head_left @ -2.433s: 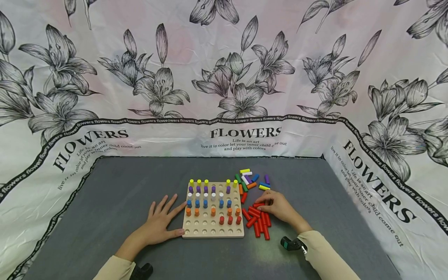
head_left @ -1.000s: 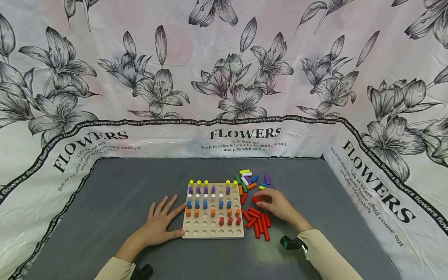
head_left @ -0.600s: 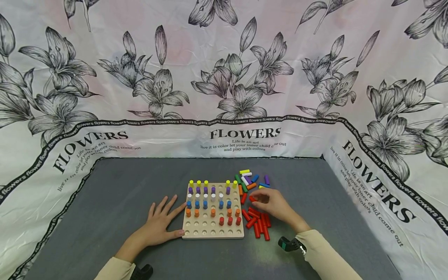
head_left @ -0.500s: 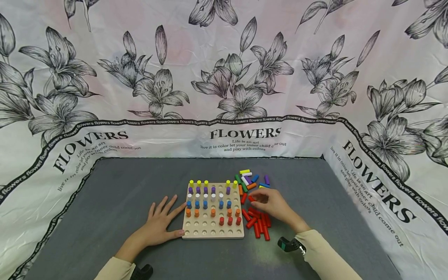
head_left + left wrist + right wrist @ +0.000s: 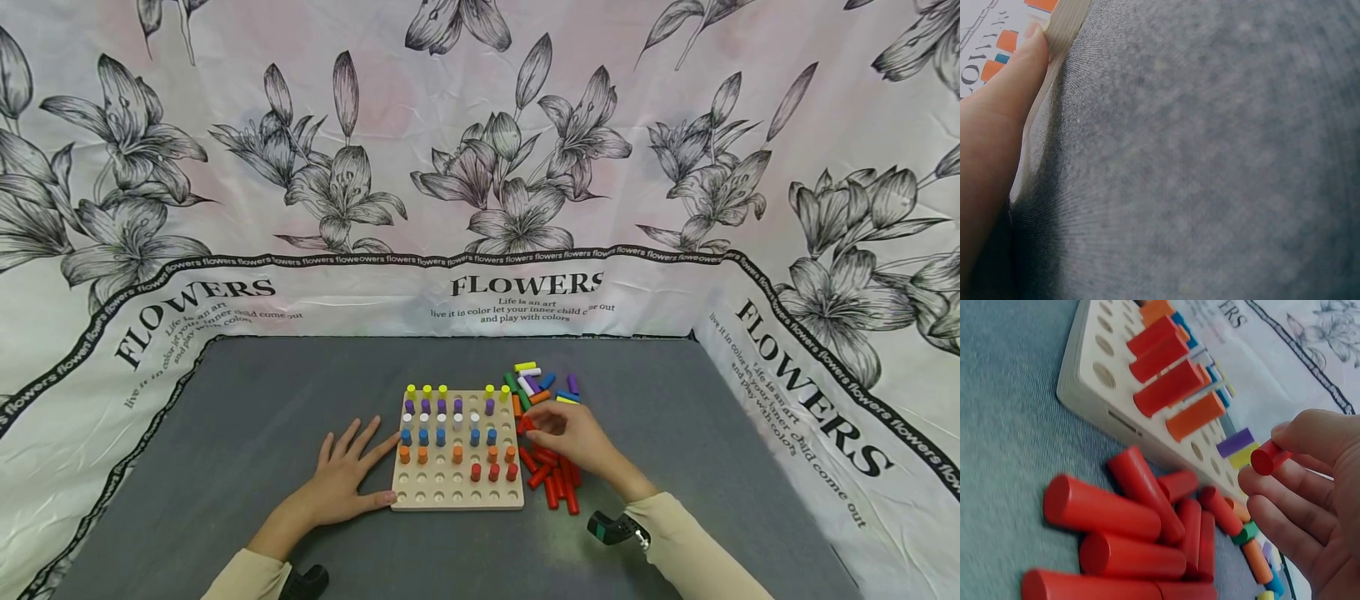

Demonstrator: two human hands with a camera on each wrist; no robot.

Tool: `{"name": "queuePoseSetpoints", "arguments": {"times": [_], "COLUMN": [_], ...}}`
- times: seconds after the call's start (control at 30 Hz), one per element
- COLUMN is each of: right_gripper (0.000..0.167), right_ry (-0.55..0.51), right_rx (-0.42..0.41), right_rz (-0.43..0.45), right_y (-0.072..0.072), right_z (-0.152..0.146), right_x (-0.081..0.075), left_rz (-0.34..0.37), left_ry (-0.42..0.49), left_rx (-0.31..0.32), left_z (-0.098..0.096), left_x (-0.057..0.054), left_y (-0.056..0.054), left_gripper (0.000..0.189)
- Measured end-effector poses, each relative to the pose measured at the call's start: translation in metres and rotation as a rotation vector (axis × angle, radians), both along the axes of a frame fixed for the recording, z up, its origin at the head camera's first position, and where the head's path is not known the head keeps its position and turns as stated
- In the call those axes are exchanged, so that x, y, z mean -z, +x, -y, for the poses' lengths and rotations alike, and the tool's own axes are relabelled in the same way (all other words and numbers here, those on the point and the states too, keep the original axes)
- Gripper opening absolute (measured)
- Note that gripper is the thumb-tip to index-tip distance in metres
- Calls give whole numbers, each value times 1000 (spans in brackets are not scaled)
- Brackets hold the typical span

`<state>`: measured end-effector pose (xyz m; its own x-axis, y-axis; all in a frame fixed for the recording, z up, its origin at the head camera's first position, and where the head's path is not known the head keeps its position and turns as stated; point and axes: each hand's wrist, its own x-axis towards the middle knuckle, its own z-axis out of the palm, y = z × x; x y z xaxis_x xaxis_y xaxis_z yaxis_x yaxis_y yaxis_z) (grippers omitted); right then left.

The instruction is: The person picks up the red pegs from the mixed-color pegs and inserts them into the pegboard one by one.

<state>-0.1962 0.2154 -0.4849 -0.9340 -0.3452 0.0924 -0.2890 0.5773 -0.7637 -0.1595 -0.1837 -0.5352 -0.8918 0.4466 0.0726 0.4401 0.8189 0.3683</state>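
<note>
A wooden pegboard (image 5: 457, 507) lies on the grey table, holding rows of yellow, purple, white, blue, orange and red pegs, with bare holes among them. My left hand (image 5: 345, 483) rests spread at its left side, index finger and thumb touching the edge; the left wrist view shows the thumb (image 5: 1025, 69) against that edge. My right hand (image 5: 573, 435) is just off the board's right side. Between thumb and fingers it pinches a red peg (image 5: 1266, 457), held clear of the loose pegs below. In the head view, the hand partly hides this peg.
A pile of loose red pegs (image 5: 1129, 556) lies right of the board, near its front corner. Behind it are mixed pegs, including an orange one (image 5: 539, 397) and a blue one (image 5: 547, 382). A flower-printed cloth (image 5: 525, 308) stands around the table's back and sides.
My right hand has lifted a red peg from the pile and carried it leftward, closer to the board's right edge. My left hand stays where it was.
</note>
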Motion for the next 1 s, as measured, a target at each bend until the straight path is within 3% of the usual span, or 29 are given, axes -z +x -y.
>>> {"name": "queuePoseSetpoints", "arguments": {"times": [0.2, 0.37, 0.67, 1.0], "right_gripper": [24, 24, 25, 25], "right_ry": [-58, -121, -152, -184], "right_rx": [2, 0, -26, -38], "right_rz": [10, 50, 78, 116], "right_y": [3, 5, 8, 10], "right_z": [8, 16, 29, 39], "right_x": [0, -1, -4, -5], "left_rz": [-21, -11, -50, 14], "left_ry": [45, 44, 80, -15], "left_rx": [21, 14, 26, 0], "left_z": [2, 0, 1, 0], "left_x": [5, 1, 4, -2], "left_y": [-1, 0, 0, 0], "left_gripper": [85, 86, 85, 86]}}
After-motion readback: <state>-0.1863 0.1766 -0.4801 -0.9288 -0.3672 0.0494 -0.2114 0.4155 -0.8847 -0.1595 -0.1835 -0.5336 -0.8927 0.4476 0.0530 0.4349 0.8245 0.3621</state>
